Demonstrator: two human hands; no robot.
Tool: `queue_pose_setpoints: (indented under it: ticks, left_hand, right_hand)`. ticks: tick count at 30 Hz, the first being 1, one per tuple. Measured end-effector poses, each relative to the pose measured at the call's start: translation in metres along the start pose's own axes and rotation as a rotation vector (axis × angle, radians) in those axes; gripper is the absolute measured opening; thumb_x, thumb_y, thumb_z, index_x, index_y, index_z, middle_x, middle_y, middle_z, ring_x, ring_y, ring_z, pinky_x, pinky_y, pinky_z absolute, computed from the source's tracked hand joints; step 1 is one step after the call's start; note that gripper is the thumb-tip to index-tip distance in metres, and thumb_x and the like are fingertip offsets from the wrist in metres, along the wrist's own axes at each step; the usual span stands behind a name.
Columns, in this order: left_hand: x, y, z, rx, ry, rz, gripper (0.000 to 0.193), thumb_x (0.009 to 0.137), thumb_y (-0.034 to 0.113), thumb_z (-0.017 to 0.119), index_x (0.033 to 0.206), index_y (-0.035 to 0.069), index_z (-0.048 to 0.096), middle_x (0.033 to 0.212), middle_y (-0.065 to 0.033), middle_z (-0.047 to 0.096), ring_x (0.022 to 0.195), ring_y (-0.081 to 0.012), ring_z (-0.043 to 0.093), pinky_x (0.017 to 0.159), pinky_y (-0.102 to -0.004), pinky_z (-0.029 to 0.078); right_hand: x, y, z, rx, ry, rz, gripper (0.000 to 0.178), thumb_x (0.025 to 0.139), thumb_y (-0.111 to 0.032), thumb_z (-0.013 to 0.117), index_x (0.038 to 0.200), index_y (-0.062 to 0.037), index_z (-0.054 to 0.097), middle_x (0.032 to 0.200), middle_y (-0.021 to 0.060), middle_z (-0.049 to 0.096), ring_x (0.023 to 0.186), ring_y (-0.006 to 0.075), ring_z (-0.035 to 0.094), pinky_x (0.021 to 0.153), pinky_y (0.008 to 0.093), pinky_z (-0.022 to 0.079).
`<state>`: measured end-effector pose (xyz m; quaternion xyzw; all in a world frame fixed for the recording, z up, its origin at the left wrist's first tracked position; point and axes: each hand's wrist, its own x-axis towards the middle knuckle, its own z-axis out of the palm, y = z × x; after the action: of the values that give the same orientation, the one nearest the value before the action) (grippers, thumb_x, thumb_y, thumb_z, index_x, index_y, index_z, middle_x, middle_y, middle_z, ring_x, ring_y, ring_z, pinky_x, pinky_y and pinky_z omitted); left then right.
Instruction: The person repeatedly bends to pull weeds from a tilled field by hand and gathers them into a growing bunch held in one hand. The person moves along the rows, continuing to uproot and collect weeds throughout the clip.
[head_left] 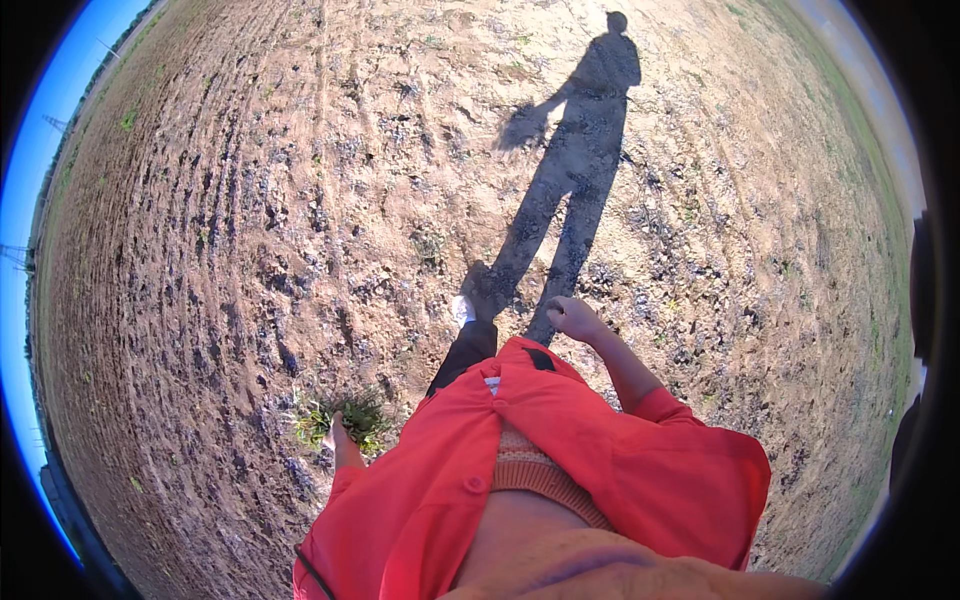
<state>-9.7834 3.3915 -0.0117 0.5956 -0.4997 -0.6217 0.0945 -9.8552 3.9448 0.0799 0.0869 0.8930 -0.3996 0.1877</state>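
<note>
Grasping green plants (365, 418) in L hand (339, 436), betw. 7 & 8 o'clock of view, held above brown soil (300, 200). R hand (575, 318) approx. 3 o'clock, nr centre: fingers curled in, can't tell if clenched on sth. Red coat (650, 460) at 6, w/ patterned sweater (545, 478) showing betw. its open edges. White shoe (463, 310) & dark trouser leg (467, 355) nr centre. Long shadow (595, 125) toward 1 o'clock, incl. plants' outline; pylon (55, 123) far off, approx. 10.

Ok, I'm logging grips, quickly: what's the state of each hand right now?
Left hand: closed, holding a bunch of leafy green plants.
Right hand: loosely closed, nothing visible in it.
</note>
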Motion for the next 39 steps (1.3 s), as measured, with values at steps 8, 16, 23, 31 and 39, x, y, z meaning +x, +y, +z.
queue_pose_setpoints:
  ticks: [8,16,23,31,39]
  left_hand:
    - [0.012,0.089,0.204,0.070,-0.054,0.096,0.048,0.061,0.018,0.074,0.090,-0.009,0.047,0.078,-0.0157,0.057,0.056,-0.0232,0.056,0.050,-0.0353,0.051]
    - [-0.040,0.141,0.488,0.329,-0.496,0.141,0.056,0.060,0.025,0.078,0.096,-0.008,0.051,0.091,-0.0131,0.057,0.076,-0.0201,0.054,0.063,-0.0336,0.047]
    - [-0.121,0.144,0.670,0.391,-0.585,0.214,0.042,0.063,0.030,0.077,0.079,-0.003,0.056,0.073,-0.0064,0.057,0.060,-0.0158,0.048,0.057,-0.0302,0.042]
    - [-0.152,0.140,0.728,0.167,-0.353,0.173,0.032,0.063,0.020,0.076,0.071,-0.003,0.054,0.071,-0.0109,0.059,0.054,-0.0192,0.056,0.047,-0.0324,0.047]
    - [-0.115,0.145,0.750,-0.008,-0.123,0.029,0.035,0.062,0.015,0.073,0.076,-0.008,0.051,0.078,-0.0180,0.059,0.060,-0.0260,0.060,0.051,-0.0381,0.053]
  right_hand:
    - [0.168,-0.007,-0.055,0.045,0.056,0.008,0.022,0.074,-0.020,0.050,0.083,-0.0038,0.062,0.071,0.0135,0.063,0.067,0.0249,0.061,0.063,0.0340,0.047]
    - [0.188,0.139,-0.115,0.378,0.054,0.663,0.020,0.074,-0.015,0.054,0.083,0.0012,0.061,0.067,0.0114,0.061,0.054,0.0173,0.061,0.045,0.0299,0.048]
    - [0.178,0.244,-0.179,0.675,0.298,1.087,0.011,0.072,-0.006,0.061,0.064,-0.0039,0.053,0.049,0.0066,0.049,0.041,0.0163,0.047,0.034,0.0330,0.033]
    - [0.386,0.300,-0.336,0.535,0.344,0.798,0.024,0.077,-0.016,0.056,0.094,0.0015,0.055,0.073,0.0134,0.061,0.057,0.0230,0.061,0.042,0.0326,0.046]
    - [0.618,0.128,-0.437,0.477,0.197,0.202,0.026,0.080,-0.025,0.054,0.084,0.0008,0.059,0.062,0.0066,0.057,0.049,0.0133,0.055,0.041,0.0265,0.044]
